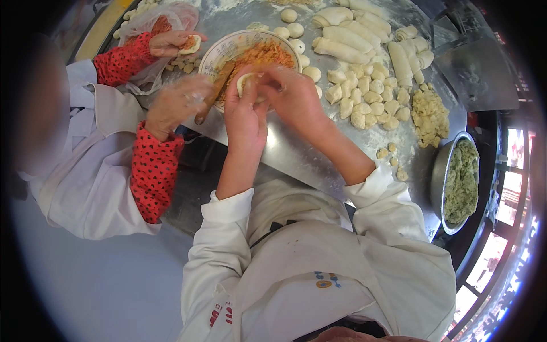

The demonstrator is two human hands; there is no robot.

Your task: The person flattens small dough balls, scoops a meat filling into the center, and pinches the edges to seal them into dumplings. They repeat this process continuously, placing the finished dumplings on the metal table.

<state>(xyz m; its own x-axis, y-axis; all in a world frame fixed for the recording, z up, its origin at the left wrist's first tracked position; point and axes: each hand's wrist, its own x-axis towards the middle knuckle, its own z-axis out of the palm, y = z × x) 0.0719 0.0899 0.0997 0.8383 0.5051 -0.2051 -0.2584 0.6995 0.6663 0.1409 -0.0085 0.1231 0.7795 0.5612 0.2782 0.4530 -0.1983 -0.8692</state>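
My left hand (246,107) holds a pale dough wrapper (242,84) over the near rim of a patterned bowl (206,64). The bowl holds an orange-red crumbly filling (267,53), and a wooden spatula (213,95) leans on its left side. My right hand (295,92) meets the left at the wrapper, its fingers bent at the dough edge; whether filling lies inside is hard to tell. Several round dough balls (312,73) line the bowl's right side.
At left, a co-worker's hand (173,44) holds a filled wrapper (190,44); their other hand (177,100) is beside the bowl. Cut dough pieces (363,96), dough rolls (346,38) and a dough lump (429,115) lie rightward on the metal table (295,158). A metal basin (440,175) holds green filling (460,181).
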